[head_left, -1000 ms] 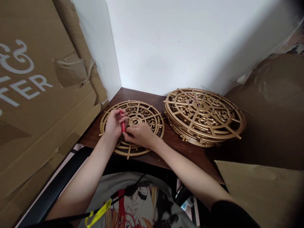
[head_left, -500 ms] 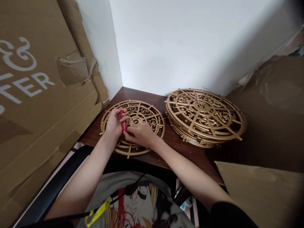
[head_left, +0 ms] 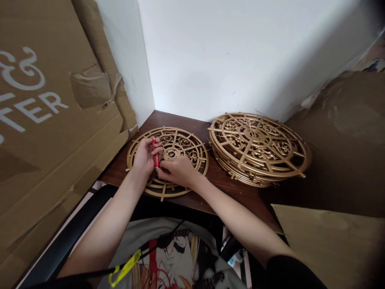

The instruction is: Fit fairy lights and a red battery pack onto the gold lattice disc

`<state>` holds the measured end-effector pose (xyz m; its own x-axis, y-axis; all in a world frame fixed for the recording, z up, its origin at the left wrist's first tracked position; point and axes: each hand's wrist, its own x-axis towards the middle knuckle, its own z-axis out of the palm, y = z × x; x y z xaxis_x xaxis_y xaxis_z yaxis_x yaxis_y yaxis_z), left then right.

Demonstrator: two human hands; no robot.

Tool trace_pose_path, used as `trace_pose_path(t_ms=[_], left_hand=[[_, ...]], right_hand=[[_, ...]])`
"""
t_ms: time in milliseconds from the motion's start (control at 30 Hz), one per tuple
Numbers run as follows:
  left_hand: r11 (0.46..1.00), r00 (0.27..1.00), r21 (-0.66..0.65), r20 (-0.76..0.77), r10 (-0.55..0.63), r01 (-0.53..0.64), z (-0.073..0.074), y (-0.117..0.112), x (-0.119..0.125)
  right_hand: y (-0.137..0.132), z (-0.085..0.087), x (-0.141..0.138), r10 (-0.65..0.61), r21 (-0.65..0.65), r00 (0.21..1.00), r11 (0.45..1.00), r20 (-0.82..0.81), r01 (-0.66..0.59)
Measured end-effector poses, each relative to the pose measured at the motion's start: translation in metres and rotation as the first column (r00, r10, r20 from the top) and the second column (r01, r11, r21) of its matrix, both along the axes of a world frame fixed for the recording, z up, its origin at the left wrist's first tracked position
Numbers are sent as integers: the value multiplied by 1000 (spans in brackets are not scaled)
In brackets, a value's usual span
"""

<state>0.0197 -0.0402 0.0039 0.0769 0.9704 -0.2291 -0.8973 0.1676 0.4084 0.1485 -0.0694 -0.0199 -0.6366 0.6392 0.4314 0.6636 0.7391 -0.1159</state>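
Note:
My left hand (head_left: 145,155) is closed around a slim red cylinder with pale ends (head_left: 155,154), held roughly upright above a round gold openwork disc (head_left: 192,138). Close to the cylinder's lower end, the fingers of my right hand (head_left: 177,170) are pinched together; what they hold, if anything, is hidden. The gold disc lies flat under both hands, with scroll patterns, spokes and a hub with a hole. A thin wire (head_left: 206,151) runs from it toward the right.
A stack of similar gold discs (head_left: 258,150), with loose wires on top, stands to the right on the dark wooden table (head_left: 218,178). Cardboard boxes rise at left (head_left: 60,132) and right (head_left: 337,152). A white wall (head_left: 216,56) closes off the back.

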Motion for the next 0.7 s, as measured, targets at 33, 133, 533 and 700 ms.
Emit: trace_pose_path(t_ms=[33,133,533,700], left_hand=[[1000,1000,-3,-2,-3,3,0,0,0],[1000,1000,-9,-7,-6,6,0,0,0],[1000,1000,1,-16,-16,16,0,0,0],[1000,1000,-11,-20,-19,19,1,-1,0]], right_hand=[[0,0,0,2,5,1000,1000,-1,-2],[1,-1,1,13,7,1000,1000,-6,-13],[0,2,1,20,-6,1000,1000,2,-20],[0,0,0,11,-20,1000,1000,-9,-12]])
